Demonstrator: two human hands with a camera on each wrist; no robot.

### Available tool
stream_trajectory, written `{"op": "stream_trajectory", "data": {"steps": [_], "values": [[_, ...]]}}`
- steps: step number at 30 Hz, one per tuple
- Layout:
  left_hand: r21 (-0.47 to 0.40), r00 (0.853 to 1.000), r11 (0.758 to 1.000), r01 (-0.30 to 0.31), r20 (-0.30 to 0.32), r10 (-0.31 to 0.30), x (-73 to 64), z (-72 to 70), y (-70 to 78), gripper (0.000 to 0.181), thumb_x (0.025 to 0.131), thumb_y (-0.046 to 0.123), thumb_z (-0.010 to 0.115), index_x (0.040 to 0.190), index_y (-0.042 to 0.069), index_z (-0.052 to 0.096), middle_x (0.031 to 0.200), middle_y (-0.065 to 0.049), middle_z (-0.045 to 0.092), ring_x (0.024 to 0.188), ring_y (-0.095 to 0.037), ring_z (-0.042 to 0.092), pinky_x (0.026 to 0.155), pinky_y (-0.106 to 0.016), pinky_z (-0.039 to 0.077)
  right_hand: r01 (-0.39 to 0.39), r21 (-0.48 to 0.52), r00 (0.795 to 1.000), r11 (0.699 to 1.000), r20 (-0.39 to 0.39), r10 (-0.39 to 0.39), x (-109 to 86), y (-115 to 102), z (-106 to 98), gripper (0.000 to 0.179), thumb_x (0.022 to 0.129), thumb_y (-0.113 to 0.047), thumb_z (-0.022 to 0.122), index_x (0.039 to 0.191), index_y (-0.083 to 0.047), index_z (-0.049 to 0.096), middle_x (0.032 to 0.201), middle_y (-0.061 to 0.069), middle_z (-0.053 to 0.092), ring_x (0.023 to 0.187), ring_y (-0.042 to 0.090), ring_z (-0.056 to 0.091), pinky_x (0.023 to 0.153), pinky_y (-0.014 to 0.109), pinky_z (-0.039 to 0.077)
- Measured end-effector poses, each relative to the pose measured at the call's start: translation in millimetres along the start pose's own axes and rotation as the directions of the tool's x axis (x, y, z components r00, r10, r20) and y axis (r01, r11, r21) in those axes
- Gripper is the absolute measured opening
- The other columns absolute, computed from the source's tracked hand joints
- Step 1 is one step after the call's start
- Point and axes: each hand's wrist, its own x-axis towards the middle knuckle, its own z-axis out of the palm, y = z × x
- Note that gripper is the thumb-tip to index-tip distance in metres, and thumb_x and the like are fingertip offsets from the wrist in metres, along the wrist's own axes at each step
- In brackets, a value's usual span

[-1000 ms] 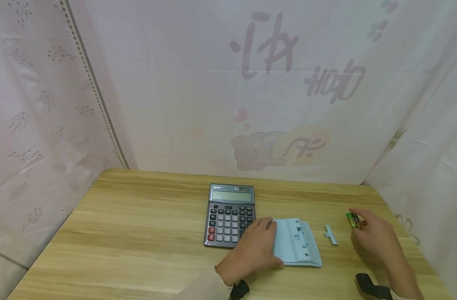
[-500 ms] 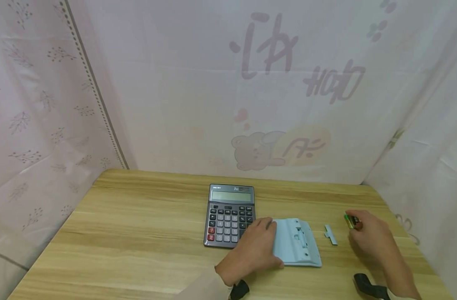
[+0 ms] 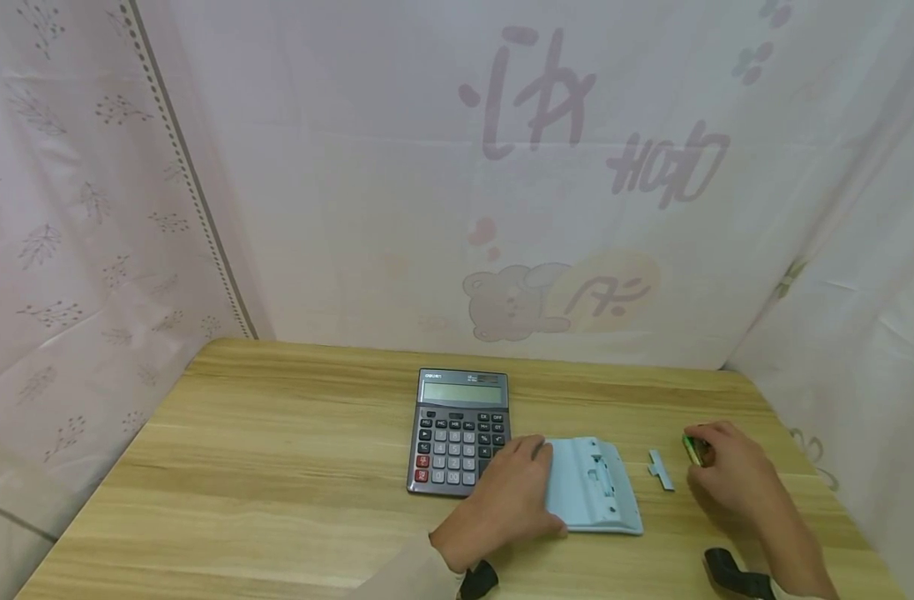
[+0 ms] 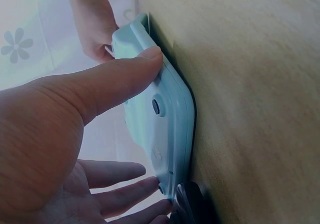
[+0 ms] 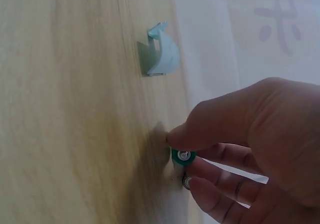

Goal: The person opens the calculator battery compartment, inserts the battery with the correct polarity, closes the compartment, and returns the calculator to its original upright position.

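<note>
A light blue calculator [image 3: 576,487] lies back side up on the wooden table, its narrow battery compartment uncovered. My left hand [image 3: 512,492] holds its left part, the thumb [image 4: 125,77] on the near edge and fingers reaching to the far edge. To the right, my right hand [image 3: 737,467] pinches small batteries, one with a green end [image 5: 184,156], between thumb and fingers close over the table. The metal end of a second battery [image 5: 187,182] shows beside the fingers. Between calculator and right hand lies the light blue battery cover [image 3: 661,471].
A dark grey calculator [image 3: 457,433] lies face up to the left, its lower right corner behind my left hand. Printed curtains [image 3: 367,192] hang behind and beside the table [image 3: 277,467]. Black straps [image 3: 734,575] sit at both wrists.
My right hand has shifted slightly left with the batteries, toward the battery cover. The left hand and the light blue calculator have stayed where they were.
</note>
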Motion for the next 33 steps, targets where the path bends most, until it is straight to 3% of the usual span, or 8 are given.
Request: {"op": "stream_trajectory", "data": {"steps": [6,14,24,29,33], "values": [[-0.002,1.0,1.0,0.003,0.002,-0.003,-0.1,0.0,-0.1,0.11,0.074,0.061,0.099,0.159,0.006,0.057,0.164,-0.009,0.053,0.15,-0.026,0.051,0.123,-0.036,0.04,0.006,-0.005,1.0,1.0,0.023,-0.006,1.2,-1,1,0.059,0.075,-0.005,0.08,0.128,0.016,0.067,0.114,0.031,0.065,0.088,0.037,0.064,0.071,0.054,0.054],[-0.008,1.0,1.0,0.0,0.0,0.0,-0.6,-0.3,-0.3,0.109,0.074,0.06,0.1,0.158,0.006,0.057,0.164,-0.009,0.053,0.15,-0.026,0.051,0.123,-0.036,0.041,-0.009,-0.005,0.999,1.0,0.051,0.009,0.2,-3,2,0.055,0.074,-0.008,0.082,0.123,0.014,0.069,0.112,0.031,0.066,0.096,0.05,0.066,0.078,0.067,0.055],[-0.009,1.0,1.0,-0.002,-0.003,0.002,-0.9,-0.2,-0.4,0.108,0.075,0.06,0.099,0.158,0.006,0.057,0.163,-0.009,0.054,0.15,-0.026,0.051,0.123,-0.036,0.041,-0.027,0.001,0.998,1.0,0.057,0.027,-1.6,-8,-1,0.054,0.073,-0.011,0.086,0.118,0.012,0.069,0.108,0.026,0.068,0.092,0.041,0.065,0.076,0.059,0.055],[-0.006,1.0,1.0,-0.002,-0.005,0.001,-1.0,-0.1,-0.2,0.109,0.074,0.06,0.099,0.158,0.006,0.057,0.164,-0.009,0.053,0.149,-0.026,0.051,0.123,-0.036,0.041,-0.057,0.026,0.997,0.998,0.061,0.056,-3.5,-15,-6,0.052,0.074,-0.011,0.084,0.119,0.011,0.066,0.095,0.011,0.067,0.083,0.027,0.06,0.07,0.046,0.051],[-0.005,1.0,1.0,-0.002,-0.007,0.002,-1.0,-0.2,0.0,0.109,0.074,0.06,0.1,0.158,0.006,0.057,0.163,-0.009,0.053,0.149,-0.026,0.052,0.123,-0.036,0.041,-0.056,0.064,0.997,0.996,0.061,0.052,-5.6,-18,-9,0.05,0.077,-0.009,0.082,0.122,0.004,0.066,0.093,0.003,0.069,0.081,0.018,0.06,0.068,0.038,0.05]]}}
